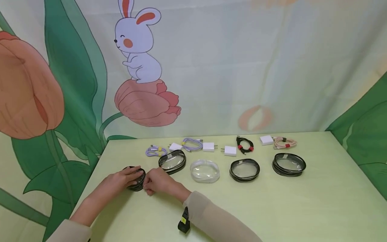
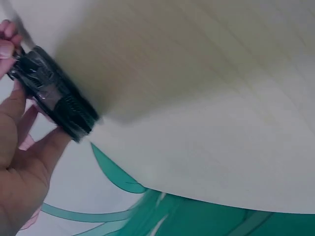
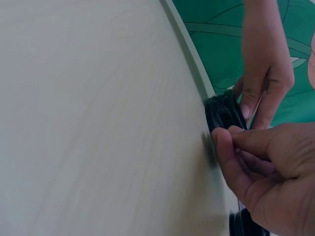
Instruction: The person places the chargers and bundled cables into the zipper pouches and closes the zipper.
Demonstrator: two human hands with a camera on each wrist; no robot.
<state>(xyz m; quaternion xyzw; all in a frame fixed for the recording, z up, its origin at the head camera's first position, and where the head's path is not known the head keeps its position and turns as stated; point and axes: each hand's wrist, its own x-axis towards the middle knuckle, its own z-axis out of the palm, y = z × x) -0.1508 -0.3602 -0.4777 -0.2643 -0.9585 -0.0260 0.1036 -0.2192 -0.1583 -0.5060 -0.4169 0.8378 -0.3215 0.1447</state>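
Observation:
A small round clear pouch with black trim [image 1: 139, 180] stands near the table's left edge. My left hand [image 1: 122, 179] rests on it, its fingers laid across the top. At the pouch's right side, my right hand [image 1: 160, 181] pinches its black edge between thumb and curled fingers. In the right wrist view the right hand [image 3: 270, 167] has its fingertips right at the rim of the pouch [image 3: 224, 112], with the left hand [image 3: 266, 73] behind. From the left wrist, the dark ridged side of the pouch [image 2: 56, 93] faces the camera. The small part between the right fingertips is mostly hidden.
Beyond the right hand stand more pouches: black-trimmed ones [image 1: 172, 160], [image 1: 244, 169], [image 1: 288, 164] and a white-trimmed one [image 1: 205, 171]. Behind them lie white charger plugs [image 1: 230, 151] and coiled purple [image 1: 156, 151], black [image 1: 245, 145] and pink cables [image 1: 285, 143]. A printed curtain [image 1: 211, 67] hangs behind.

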